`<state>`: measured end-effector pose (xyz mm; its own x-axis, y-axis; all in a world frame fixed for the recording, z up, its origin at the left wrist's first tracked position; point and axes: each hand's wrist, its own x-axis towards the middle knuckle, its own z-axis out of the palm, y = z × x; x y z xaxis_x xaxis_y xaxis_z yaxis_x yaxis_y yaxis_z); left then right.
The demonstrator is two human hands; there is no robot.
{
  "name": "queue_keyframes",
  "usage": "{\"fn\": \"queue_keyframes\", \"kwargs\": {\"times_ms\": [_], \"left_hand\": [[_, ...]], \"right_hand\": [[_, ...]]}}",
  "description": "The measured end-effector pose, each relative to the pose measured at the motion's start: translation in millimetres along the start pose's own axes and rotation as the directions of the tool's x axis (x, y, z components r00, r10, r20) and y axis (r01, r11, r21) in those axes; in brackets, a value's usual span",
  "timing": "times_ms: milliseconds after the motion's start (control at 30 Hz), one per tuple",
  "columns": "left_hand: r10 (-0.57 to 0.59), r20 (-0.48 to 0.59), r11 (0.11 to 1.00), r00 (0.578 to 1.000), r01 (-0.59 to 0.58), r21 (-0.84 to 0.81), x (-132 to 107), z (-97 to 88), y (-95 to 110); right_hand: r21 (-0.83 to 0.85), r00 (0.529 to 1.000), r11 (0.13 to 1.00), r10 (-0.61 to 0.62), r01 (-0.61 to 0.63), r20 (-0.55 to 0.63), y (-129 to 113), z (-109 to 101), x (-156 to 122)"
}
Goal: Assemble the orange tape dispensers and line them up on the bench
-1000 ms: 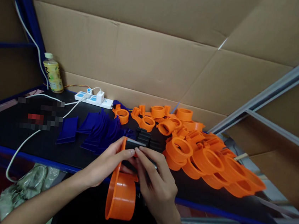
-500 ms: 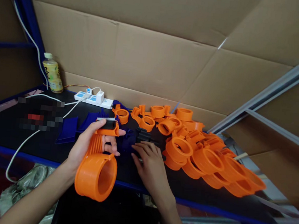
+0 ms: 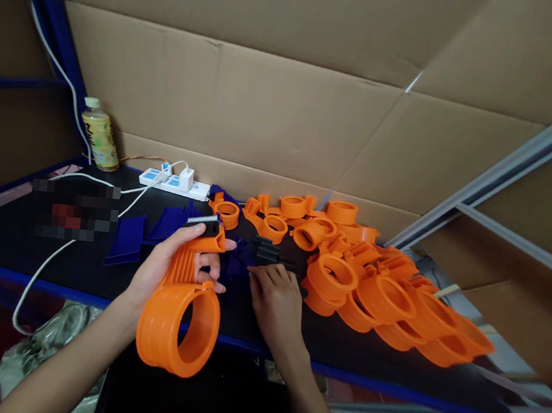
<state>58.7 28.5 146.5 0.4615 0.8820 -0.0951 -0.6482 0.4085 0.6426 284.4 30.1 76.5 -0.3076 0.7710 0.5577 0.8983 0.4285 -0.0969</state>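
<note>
My left hand point(image 3: 163, 270) is wrapped round the ribbed handle of an orange plastic tape dispenser point(image 3: 181, 311). Its big ring hangs below my fingers, over the table's front edge. A black toothed blade piece point(image 3: 203, 226) sits at the dispenser's top end. My right hand point(image 3: 276, 302) lies palm down on the black table point(image 3: 77, 264), its fingertips on a small pile of black parts point(image 3: 267, 253). Whether those fingers pinch anything is hidden.
Many orange dispenser bodies point(image 3: 370, 289) are heaped at the right. Dark blue flat pieces point(image 3: 165, 228) lie at the centre left. At the back stand a white power strip point(image 3: 172, 182) with chargers and cable and a drink bottle point(image 3: 95, 135). Cardboard walls enclose the table.
A second ago both hands held the dispenser together at the centre. My left hand has since carried it left and turned it ring-down, while my right hand let go and reached onto the black parts.
</note>
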Motion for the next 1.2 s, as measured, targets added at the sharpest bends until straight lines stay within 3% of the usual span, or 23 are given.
{"fn": "queue_keyframes", "kwargs": {"times_ms": [367, 733, 1000, 1100, 1200], "left_hand": [[-0.084, -0.041, 0.996, 0.996, 0.084, 0.013, -1, 7.7, -6], [-0.013, -0.076, 0.999, 0.997, 0.017, 0.049, 0, 13.4, -12], [-0.028, -0.088, 0.998, 0.996, 0.032, 0.054, 2, 14.3, -14], [-0.025, -0.114, 0.998, 0.993, 0.031, 0.057, 0, 16.1, -14], [-0.011, -0.131, 0.996, 0.991, 0.023, 0.088, 1, 15.2, -19]], "right_hand": [[-0.062, 1.000, 0.998, -0.016, 0.015, -0.013, 1, 3, -1], [0.159, 0.981, 0.986, 0.070, -0.041, -0.182, 5, 7, 0], [0.232, 0.977, 0.971, 0.103, -0.058, -0.187, 6, 8, 0], [0.336, 0.951, 0.939, 0.166, -0.073, -0.259, 4, 5, 1], [0.560, 0.891, 0.814, 0.359, -0.154, -0.277, 1, -5, 1]]}}
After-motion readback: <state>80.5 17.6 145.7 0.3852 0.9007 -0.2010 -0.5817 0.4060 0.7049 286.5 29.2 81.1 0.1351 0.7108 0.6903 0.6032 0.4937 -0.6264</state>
